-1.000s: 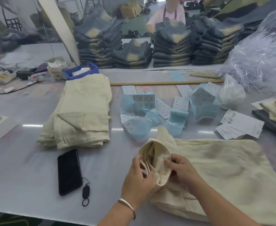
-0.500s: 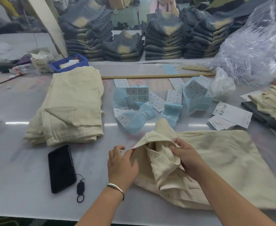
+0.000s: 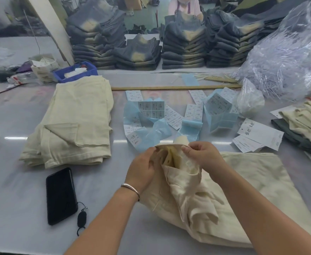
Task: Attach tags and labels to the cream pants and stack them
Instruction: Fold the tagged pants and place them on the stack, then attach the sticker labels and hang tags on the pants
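A pair of cream pants (image 3: 246, 183) lies in front of me on the table, its waistband lifted off the surface. My left hand (image 3: 141, 166) pinches the waistband's left side. My right hand (image 3: 204, 155) pinches its right side, so the waist gapes and the inner lining shows. A folded stack of cream pants (image 3: 73, 124) sits to the left. Blue-backed label sheets (image 3: 151, 109) and white hang tags (image 3: 259, 135) lie scattered behind my hands.
A black phone (image 3: 61, 196) with a strap lies near the front left. More cream pants (image 3: 307, 122) are piled at the right edge. A wooden ruler (image 3: 169, 87), a blue bin (image 3: 77, 71), clear plastic bags (image 3: 279, 57) and stacks of dark jeans (image 3: 184, 46) sit further back.
Both hands have moved up to the waistband and now hold it spread apart; earlier the left hand rested on the fabric's edge while the right gripped a bunched fold.
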Demonstrator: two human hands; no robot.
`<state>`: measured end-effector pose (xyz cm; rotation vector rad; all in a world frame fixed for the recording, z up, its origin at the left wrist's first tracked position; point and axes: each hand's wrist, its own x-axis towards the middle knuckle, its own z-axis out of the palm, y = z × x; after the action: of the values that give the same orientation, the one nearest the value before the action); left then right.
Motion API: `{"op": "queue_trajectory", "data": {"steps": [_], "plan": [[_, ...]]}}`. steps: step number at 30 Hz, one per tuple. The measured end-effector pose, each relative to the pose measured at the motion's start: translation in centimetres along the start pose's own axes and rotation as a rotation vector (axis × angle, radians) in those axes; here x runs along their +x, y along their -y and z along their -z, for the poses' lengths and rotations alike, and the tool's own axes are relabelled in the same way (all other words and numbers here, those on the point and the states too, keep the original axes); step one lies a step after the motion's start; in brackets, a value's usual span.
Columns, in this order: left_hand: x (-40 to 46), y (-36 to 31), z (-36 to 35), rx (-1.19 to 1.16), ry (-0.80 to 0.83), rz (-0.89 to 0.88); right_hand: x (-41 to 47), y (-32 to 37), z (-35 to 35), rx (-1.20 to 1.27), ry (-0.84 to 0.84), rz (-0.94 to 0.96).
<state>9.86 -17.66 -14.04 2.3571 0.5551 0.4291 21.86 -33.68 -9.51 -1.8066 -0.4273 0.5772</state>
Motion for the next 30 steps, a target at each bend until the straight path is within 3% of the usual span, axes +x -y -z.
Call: {"op": "queue_trajectory", "data": {"steps": [4,8,13,18,21,23,25,28,30], "plan": [[0.9,-0.4,0.6,-0.184,0.041,0.018,1.5,0.1,0.8,0.334,0.082,-0.148],[2.0,-1.1,0.2,-0.288,0.068,0.052,3.3,-0.1,1.7,0.311,-0.021,-0.249],[2.2,-1.1,-0.7,-0.185,0.071,-0.010,4.8,-1.4,2.8,0.307,-0.015,-0.282],[0.9,-0.1,-1.7,0.193,-0.207,-0.234,5.7,-2.9,3.0,0.442,0.035,-0.337],[-0.5,-0.1,-2.6,0.311,-0.375,-0.257,5.8,-3.5,2.8,0.481,0.070,-0.362],[-1.1,-0.5,-3.2,0.316,-0.402,-0.233,5.8,-3.9,2.5,0.514,0.089,-0.393],[-1.5,-1.4,-3.5,0.280,-0.289,-0.130,5.7,-4.2,2.1,0.552,0.091,-0.423],[-1.9,-2.5,-4.0,0.129,-0.033,0.191,5.3,-4.7,1.3,0.578,0.096,-0.423],[-2.4,-2.4,-4.6,-0.016,0.036,0.234,4.9,-5.1,0.7,0.629,0.102,-0.409]]}}
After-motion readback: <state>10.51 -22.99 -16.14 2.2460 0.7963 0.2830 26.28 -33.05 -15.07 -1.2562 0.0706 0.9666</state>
